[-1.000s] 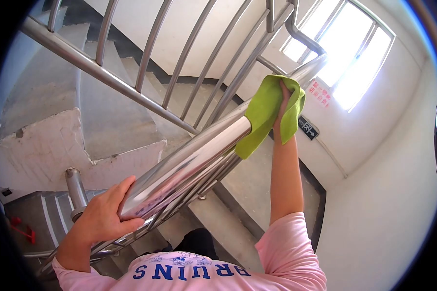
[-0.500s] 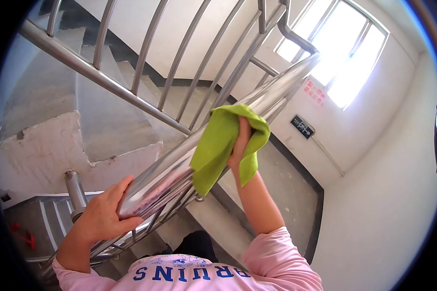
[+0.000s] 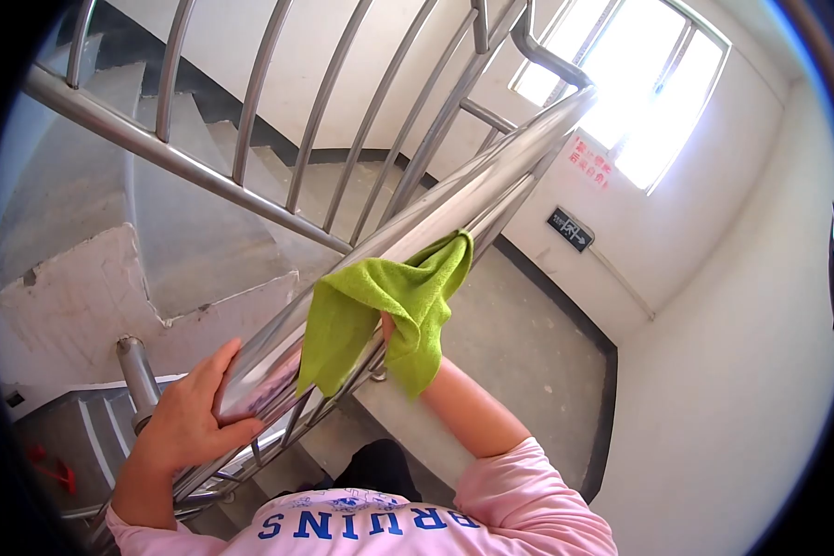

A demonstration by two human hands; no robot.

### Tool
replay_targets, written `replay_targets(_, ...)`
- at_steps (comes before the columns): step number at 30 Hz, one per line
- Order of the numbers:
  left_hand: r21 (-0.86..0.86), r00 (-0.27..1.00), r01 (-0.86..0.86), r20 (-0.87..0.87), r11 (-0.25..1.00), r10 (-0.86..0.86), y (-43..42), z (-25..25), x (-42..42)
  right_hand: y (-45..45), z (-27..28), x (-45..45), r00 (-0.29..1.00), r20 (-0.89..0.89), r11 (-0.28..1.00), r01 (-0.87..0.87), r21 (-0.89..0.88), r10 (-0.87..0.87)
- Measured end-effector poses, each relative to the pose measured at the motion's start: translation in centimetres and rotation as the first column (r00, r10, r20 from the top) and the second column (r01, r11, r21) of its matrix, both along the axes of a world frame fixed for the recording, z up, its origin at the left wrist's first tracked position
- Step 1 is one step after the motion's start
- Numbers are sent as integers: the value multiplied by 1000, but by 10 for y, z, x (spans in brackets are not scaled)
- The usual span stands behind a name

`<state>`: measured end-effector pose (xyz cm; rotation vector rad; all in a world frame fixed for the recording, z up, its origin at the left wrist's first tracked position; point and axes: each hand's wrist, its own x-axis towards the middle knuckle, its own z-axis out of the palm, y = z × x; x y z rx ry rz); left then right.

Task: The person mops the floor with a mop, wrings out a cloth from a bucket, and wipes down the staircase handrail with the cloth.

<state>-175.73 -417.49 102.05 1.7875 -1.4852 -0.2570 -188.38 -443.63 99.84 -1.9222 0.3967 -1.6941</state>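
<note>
A shiny metal handrail (image 3: 514, 148) slants from the lower left up toward the window. Near its lower end my left hand (image 3: 190, 408) is closed around it, thumb on the near side and fingers on the far side. Draped over the middle of the rail is a green cleaning cloth (image 3: 375, 292), with one corner trailing up the rail. My right hand (image 3: 386, 326) is mostly hidden beneath the cloth's folds and presses it against the rail from the right side. The exact grip of those fingers is covered.
Metal balusters (image 3: 259, 93) and a lower rail (image 3: 157, 144) stand at the upper left, with concrete steps (image 3: 190, 208) behind. A metal post (image 3: 139, 375) rises beside my left hand. On the right are a landing (image 3: 519, 371), a wall, an exit sign (image 3: 570, 229) and a bright window (image 3: 644, 69).
My right hand and the green cloth have slid down the handrail toward my left hand, and the cloth has folded over the right hand. The left hand keeps its place on the rail.
</note>
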Motion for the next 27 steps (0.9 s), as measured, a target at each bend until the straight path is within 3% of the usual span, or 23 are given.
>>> replay_targets(3, -10, 1000, 5, 5, 1000, -5, -1, -2, 0, -18, 35, -9, 974, -112, 928, 148, -341, -197)
replay_targets(6, -1, 1000, 7, -2, 1000, -7, -2, 1, 0, -37, 72, -13, 919, -90, 794, 278, -541, -384)
replay_targets(9, 5, 1000, 2, -4, 1000, -2, -2, 0, 0, -58, 101, -16, 859, -57, 680, 360, -639, -508)
replay_targets(12, 28, 1000, -5, -22, 1000, 6, -2, 0, 0, -75, 123, -25, 792, -134, 613, 339, -714, -595)
replay_targets(16, 41, 997, -11, -79, 999, 14, -3, 0, 0, -117, 149, -35, 759, -64, 471, 333, -817, -648)
replay_targets(19, 23, 995, -15, -96, 1000, 17, -4, -1, 0, -156, 168, -42, 778, -96, 469, 270, -841, -620)
replay_targets(22, 17, 993, -11, -119, 1000, 13, -6, 0, -1, -182, 188, -49, 741, -81, 382, 246, -891, -667)
replay_targets(24, 16, 993, -8, -117, 1000, 9, -7, -1, -1, -207, 195, -49, 898, -261, 750, 107, -653, -355)
replay_targets(25, 16, 994, -6, -110, 1000, 8, -7, -1, -1, -214, 199, -51, 937, -275, 860, 49, -507, -216)
replay_targets(27, 20, 990, -1, -138, 1000, 4, -7, -4, 0, -238, 211, -53, 931, -302, 858, 23, -513, -205)
